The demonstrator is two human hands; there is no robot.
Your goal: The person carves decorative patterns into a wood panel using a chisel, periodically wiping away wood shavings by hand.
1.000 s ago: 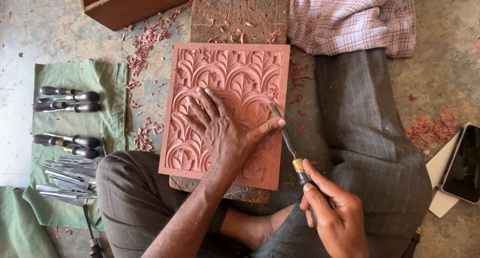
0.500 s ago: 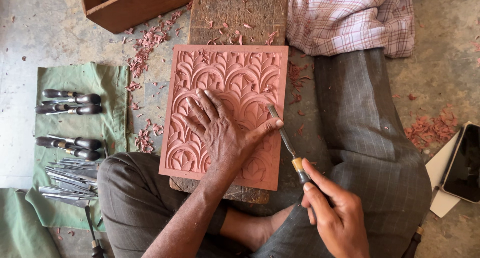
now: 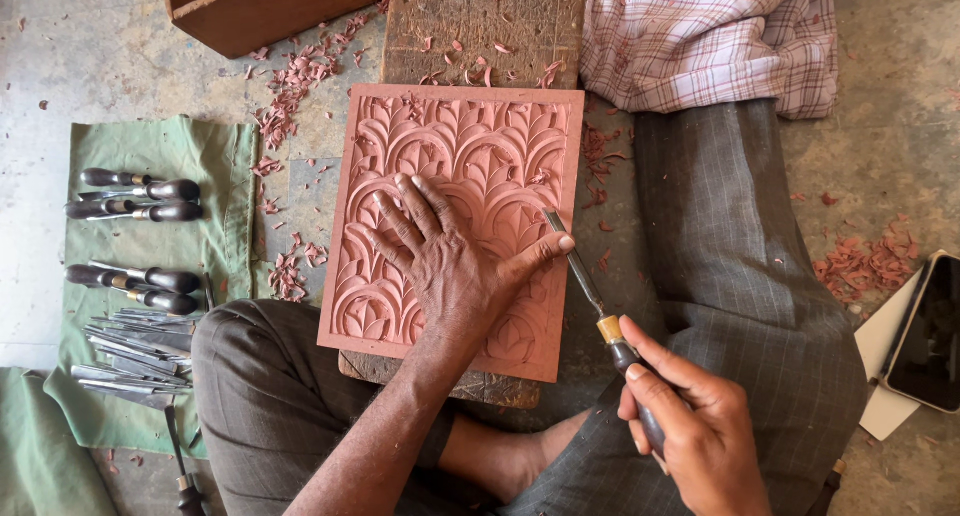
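Carved panel (image 3: 480,166): reddish wood, rectangular, cut with rows of arches and leaf shapes. Lies flat on a worn wooden block (image 3: 480,26), between the person's legs.

Left hand (image 3: 455,261): pressed flat on the panel, fingers spread, thumb stretched out to the right so its tip touches the chisel's blade. It grips nothing.

Right hand (image 3: 690,431): closed around the dark handle of the chisel (image 3: 590,301), low and to the right of the panel. The metal blade slants up and left, with its tip at the panel's right edge beside the thumb.

Containers: wooden box (image 3: 270,11) at the top left, only partly in frame; contents cannot be made out. Green cloth (image 3: 210,156) spread on the floor to the left, bearing dark-handled tools (image 3: 140,196) laid in pairs and a heap of thin metal blades (image 3: 135,351) below them.

Other items: reddish wood chips (image 3: 290,86) scattered on the floor around the block; checked cloth (image 3: 710,36) at the top right; phone (image 3: 925,336), screen dark, lying on white paper at the right edge.

Change against the earlier frames: none of note; both hands, the chisel and the panel keep the same places.
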